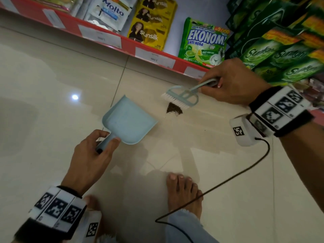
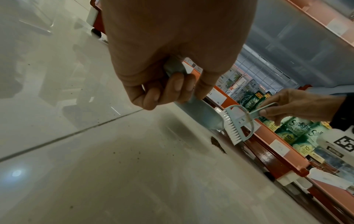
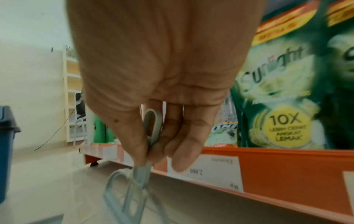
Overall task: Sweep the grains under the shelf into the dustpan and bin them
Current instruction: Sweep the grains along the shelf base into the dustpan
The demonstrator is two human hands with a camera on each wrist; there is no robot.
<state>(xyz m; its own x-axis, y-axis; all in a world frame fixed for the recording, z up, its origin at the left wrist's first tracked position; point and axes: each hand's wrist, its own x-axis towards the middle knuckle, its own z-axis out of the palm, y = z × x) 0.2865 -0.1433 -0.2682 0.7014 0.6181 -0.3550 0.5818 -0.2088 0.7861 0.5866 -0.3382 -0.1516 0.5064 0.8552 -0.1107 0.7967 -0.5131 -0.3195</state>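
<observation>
A small dark pile of grains [image 1: 173, 108] [image 2: 217, 144] lies on the pale tiled floor in front of the red shelf [image 1: 126, 44]. My right hand [image 1: 233, 83] [image 3: 153, 128] grips the handle of a light blue hand brush [image 1: 182, 97] [image 2: 234, 122] [image 3: 134, 194], whose white bristles stand just behind the pile on the shelf side. My left hand [image 1: 94, 153] [image 2: 172, 84] holds the handle of a light blue dustpan [image 1: 128, 121] [image 2: 201, 112]. The pan's open edge faces the grains, a short gap to their left.
The shelf carries Sunsilk, Molto, Ekonomi and Sunlight packets [image 1: 201, 42]. My bare feet [image 1: 184, 192] stand on the floor behind the dustpan, with a black cable [image 1: 228, 179] trailing from the right wrist. A blue bin [image 3: 5, 151] stands at the left in the right wrist view.
</observation>
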